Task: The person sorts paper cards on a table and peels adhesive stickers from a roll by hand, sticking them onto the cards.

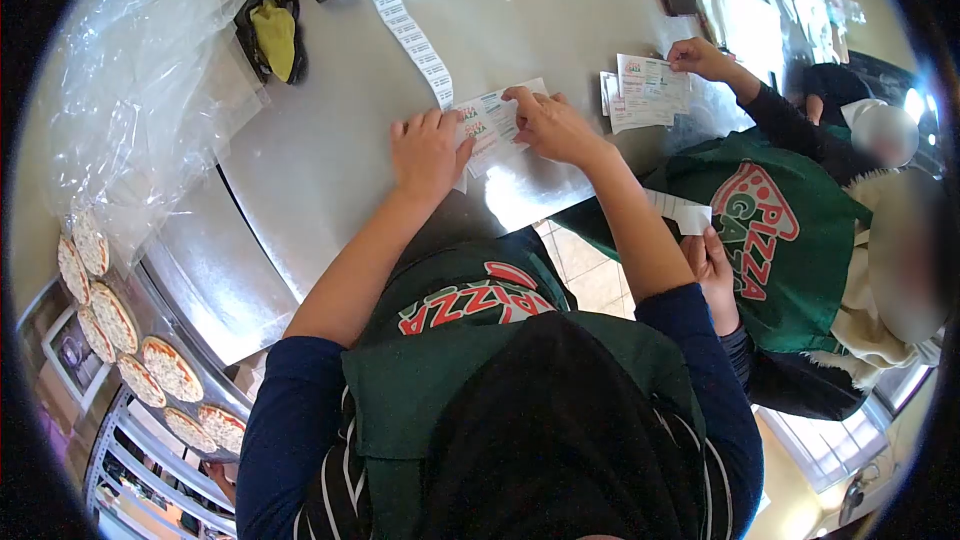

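Observation:
Printed white labels with red and green lettering point(490, 128) lie on the metal table, partly under both of my hands. My left hand point(426, 152) rests on their left edge, fingers apart, close to the lower end of a long strip of small white stickers point(408, 32). On the right side of the labels is my right hand point(548, 126), its index finger bent and its fingertips near the paper. Whether a label is pinched in those fingers is too small to tell.
A co-worker in a green apron point(752, 225) stands at the right, one hand on another label stack point(648, 95), the other holding a paper strip point(680, 208). Clear plastic bags point(150, 70) and a yellow-black object point(273, 35) lie left. Several pizzas point(170, 368) sit lower left.

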